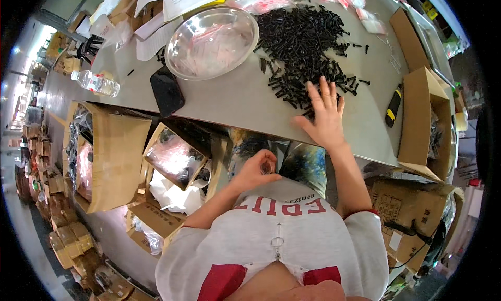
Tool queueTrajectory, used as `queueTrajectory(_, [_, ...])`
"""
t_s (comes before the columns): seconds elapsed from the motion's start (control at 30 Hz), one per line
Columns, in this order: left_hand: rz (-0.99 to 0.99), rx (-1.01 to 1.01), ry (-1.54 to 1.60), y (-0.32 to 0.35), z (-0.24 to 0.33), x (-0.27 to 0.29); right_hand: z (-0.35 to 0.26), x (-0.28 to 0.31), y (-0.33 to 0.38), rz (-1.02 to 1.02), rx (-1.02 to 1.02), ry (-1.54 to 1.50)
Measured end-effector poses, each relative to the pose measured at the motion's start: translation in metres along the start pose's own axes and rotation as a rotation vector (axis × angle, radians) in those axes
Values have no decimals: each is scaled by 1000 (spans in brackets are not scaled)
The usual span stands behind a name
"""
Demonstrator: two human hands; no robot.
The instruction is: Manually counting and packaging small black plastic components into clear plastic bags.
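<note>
A large pile of black screws (305,37) is spread over the grey table (229,100). My right hand (327,118) lies at the pile's near edge, fingers stretched out and thumb apart, fingertips touching the nearest screws. Below the table's edge, in front of my body, my left hand (257,171) is curled with the palm turned up. Something small and dark shows inside its fingers, too unclear to name. Left of the pile stands a round steel bowl (175,66) containing clear plastic bags with red edges (216,42).
A black phone (167,91) and a water bottle (96,84) are on the left. At right are a yellow-black box cutter (394,107) and an open cardboard box (417,123). More bags (266,1) and papers (190,1) lie behind. Boxes (117,155) stand below the table's left side.
</note>
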State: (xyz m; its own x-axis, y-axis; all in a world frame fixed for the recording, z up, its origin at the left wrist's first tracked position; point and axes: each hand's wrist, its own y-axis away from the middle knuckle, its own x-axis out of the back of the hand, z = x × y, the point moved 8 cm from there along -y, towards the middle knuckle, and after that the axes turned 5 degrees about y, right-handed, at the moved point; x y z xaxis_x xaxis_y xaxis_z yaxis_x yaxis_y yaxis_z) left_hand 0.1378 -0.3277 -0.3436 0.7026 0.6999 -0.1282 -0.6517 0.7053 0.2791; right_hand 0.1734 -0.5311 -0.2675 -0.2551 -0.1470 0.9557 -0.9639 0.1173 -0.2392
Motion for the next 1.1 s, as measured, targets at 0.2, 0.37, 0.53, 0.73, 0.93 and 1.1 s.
queueTrajectory(0.2, [-45, -36, 76, -4, -5, -11, 60, 55, 32, 278, -180, -459])
queueTrajectory(0.37, [-32, -18, 158, -10, -14, -11, 51, 40, 42, 46, -154, -442])
queueTrajectory(0.53, [-52, -46, 91, -14, -2, -20, 25, 38, 28, 73, 30, -298])
queueTrajectory(0.73, [-41, -48, 98, -15, -17, -19, 10, 36, 13, -6, 191, -250])
queueTrajectory(0.93, [-106, 49, 137, -23, -19, -29, 3, 37, 3, -90, 257, -268])
queueTrajectory(1.1, [-196, 153, 290, -41, -28, -49, -18, 39, 1, -92, 336, -280])
